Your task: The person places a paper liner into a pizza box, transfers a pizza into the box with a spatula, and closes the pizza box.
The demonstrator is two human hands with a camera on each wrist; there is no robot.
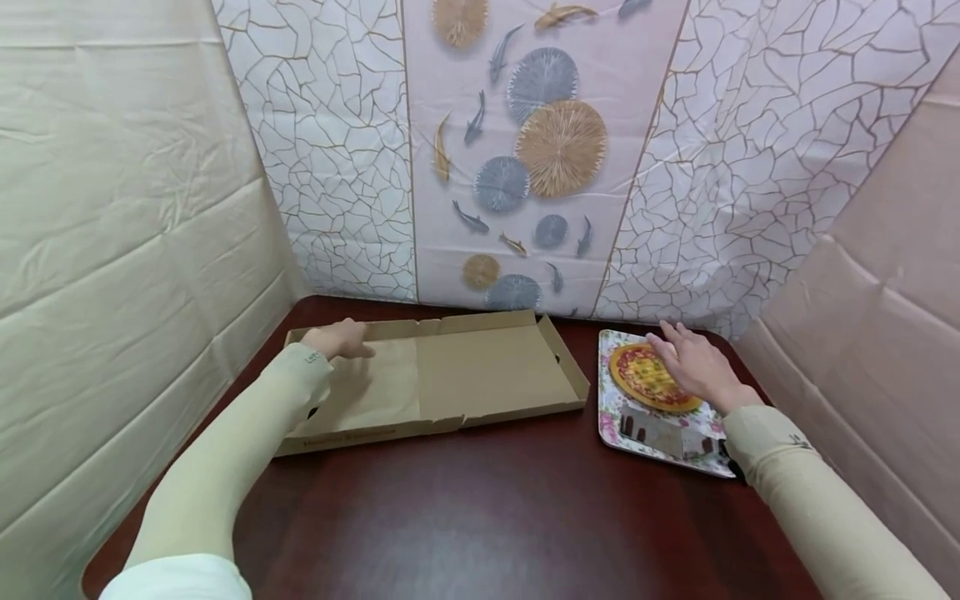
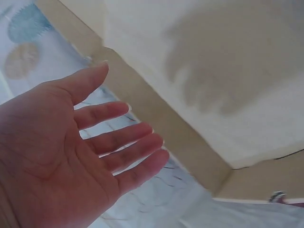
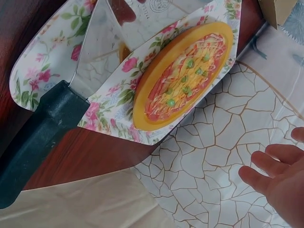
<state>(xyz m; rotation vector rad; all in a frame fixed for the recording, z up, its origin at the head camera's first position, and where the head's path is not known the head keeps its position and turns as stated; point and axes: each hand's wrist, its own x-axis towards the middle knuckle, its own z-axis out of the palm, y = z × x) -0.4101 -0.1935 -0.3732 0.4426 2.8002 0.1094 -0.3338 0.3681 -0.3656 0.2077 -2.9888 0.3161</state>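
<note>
An opened-out cardboard pizza box point(image 1: 495, 371) lies toward the back left of the table, a pale paper sheet point(image 1: 390, 387) in its left half. Over the box's left back edge is my left hand point(image 1: 341, 337), holding nothing; its fingers extend, shown palm-side in the left wrist view. My right hand point(image 1: 693, 362), also holding nothing, hovers over the right part of a floral tray point(image 1: 609, 346) with fingers spread. A small pizza point(image 3: 187, 78) with a yellow crust rests on that tray. Beside it lies a wide metal spatula point(image 1: 660, 435), its black handle point(image 3: 40, 135) reaching past the tray's edge.
A dark red-brown table point(image 1: 465, 517) carries everything. Patterned cloth point(image 1: 510, 167) hangs behind it, and beige cloth walls stand at the left point(image 1: 135, 208) and right point(image 1: 870, 275). The tray sits close to the box's right end.
</note>
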